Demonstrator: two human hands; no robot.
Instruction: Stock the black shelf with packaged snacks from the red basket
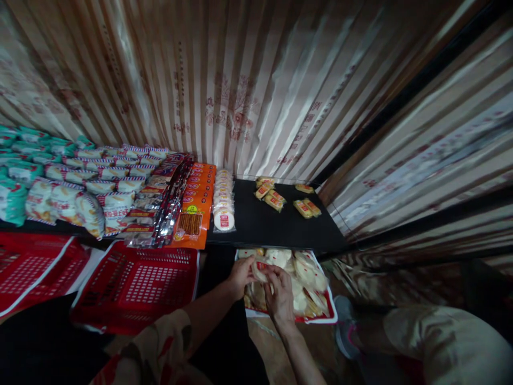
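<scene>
Above a red basket with a white rim (320, 321), both my hands hold a pale, round wrapped rice cracker (260, 271) with a red label. My left hand (240, 274) pinches its left side. The fingers of my right hand (279, 297) close on its right side. Heaped in the basket below are several similar white wrapped crackers (306, 270). Just beyond, on the black shelf (256, 230), stands a row of round white wrapped crackers (223, 219). Several small yellow snack packets (276, 199) lie farther right on that shelf.
Orange snack bags (191, 219), white-and-blue snack bags (68, 200) and teal bags (12, 200) fill the shelf's left. Two red baskets stand below, one (148, 278) nearer me. Pleated curtains (240, 91) hang behind. Someone's trouser leg (433, 342) and grey shoe (345, 326) are at right.
</scene>
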